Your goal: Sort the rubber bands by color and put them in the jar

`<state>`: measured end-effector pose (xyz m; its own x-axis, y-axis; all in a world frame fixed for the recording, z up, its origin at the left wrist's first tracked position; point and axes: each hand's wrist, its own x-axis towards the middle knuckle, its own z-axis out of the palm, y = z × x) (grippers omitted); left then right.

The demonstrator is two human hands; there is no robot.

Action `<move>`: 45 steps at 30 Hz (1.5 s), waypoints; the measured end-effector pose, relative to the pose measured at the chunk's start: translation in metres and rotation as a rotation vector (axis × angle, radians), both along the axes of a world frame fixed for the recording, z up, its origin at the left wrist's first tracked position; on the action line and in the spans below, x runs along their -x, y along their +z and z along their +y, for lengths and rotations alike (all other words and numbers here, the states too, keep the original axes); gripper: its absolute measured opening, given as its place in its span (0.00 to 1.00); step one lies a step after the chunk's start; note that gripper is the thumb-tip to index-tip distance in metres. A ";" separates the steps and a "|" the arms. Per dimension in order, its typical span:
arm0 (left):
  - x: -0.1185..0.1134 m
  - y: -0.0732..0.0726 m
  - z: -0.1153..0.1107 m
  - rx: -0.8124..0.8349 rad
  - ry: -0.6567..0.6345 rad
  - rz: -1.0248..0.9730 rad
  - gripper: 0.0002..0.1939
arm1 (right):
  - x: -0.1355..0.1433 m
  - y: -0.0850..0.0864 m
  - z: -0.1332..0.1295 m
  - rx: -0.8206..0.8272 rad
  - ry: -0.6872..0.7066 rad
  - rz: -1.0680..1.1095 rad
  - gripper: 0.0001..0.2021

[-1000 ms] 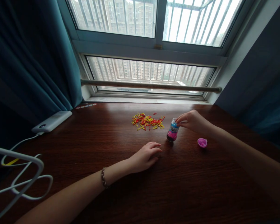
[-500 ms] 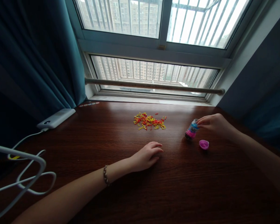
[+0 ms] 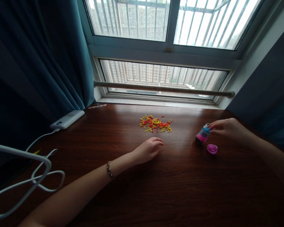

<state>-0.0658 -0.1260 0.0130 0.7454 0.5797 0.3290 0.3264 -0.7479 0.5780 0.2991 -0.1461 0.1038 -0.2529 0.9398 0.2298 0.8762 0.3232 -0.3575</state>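
Note:
My right hand [image 3: 223, 127] grips the neck of a small clear bottle [image 3: 202, 134] between thumb and fingers. The bottle has a blue band and pink and dark parts lower down; it leans toward my right hand with its base at the tabletop. Just in front of it lies a small pink cup-shaped cap [image 3: 212, 149]. My left hand [image 3: 148, 150], a bracelet on its wrist, hovers low over or rests on the table with fingers loosely bent and nothing visible in them. Beyond it is a scattered pile of small red and yellow loops [image 3: 153, 123].
A white power bank [image 3: 67, 119] with a white cable [image 3: 44, 189] sits at the left by the blue curtain [image 3: 68, 63]. Behind the brown wooden table [image 3: 142, 201], a metal rail [image 3: 165, 88] crosses the barred window.
The view has shifted slightly, moving the scene rightward. My left hand has moved a little toward the pile, its fingers closer together. The bottle leans more in my right hand.

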 end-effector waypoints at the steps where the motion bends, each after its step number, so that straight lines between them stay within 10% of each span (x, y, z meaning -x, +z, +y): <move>1: 0.005 0.002 0.007 -0.009 0.023 0.017 0.12 | -0.001 0.002 -0.001 -0.002 0.000 -0.011 0.05; 9: 0.047 -0.005 0.070 0.133 0.372 0.090 0.10 | 0.063 0.016 -0.014 -0.435 0.002 0.040 0.06; 15: 0.034 -0.029 0.087 -0.039 0.536 0.145 0.15 | 0.147 -0.056 0.026 -0.308 -0.036 0.251 0.11; 24: 0.031 -0.037 0.097 -0.090 0.468 0.186 0.09 | 0.143 -0.136 0.088 -0.218 -0.306 0.364 0.12; 30: 0.032 -0.034 0.097 0.208 0.335 0.005 0.13 | 0.141 -0.143 0.087 -0.127 -0.230 0.372 0.10; 36: 0.010 -0.009 0.058 0.579 -0.063 0.053 0.14 | 0.142 -0.142 0.087 -0.106 -0.237 0.429 0.09; 41: 0.004 0.001 0.041 0.498 -0.301 0.155 0.14 | 0.141 -0.144 0.088 -0.146 -0.300 0.508 0.11; 45: 0.017 -0.011 0.063 0.169 -0.013 0.093 0.13 | 0.139 -0.143 0.089 -0.167 -0.335 0.581 0.11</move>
<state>-0.0827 -0.0625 0.0021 0.7760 0.6108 0.1573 0.3750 -0.6474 0.6636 0.1596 -0.0571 -0.0389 0.2530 0.8860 0.3886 0.6196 0.1601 -0.7684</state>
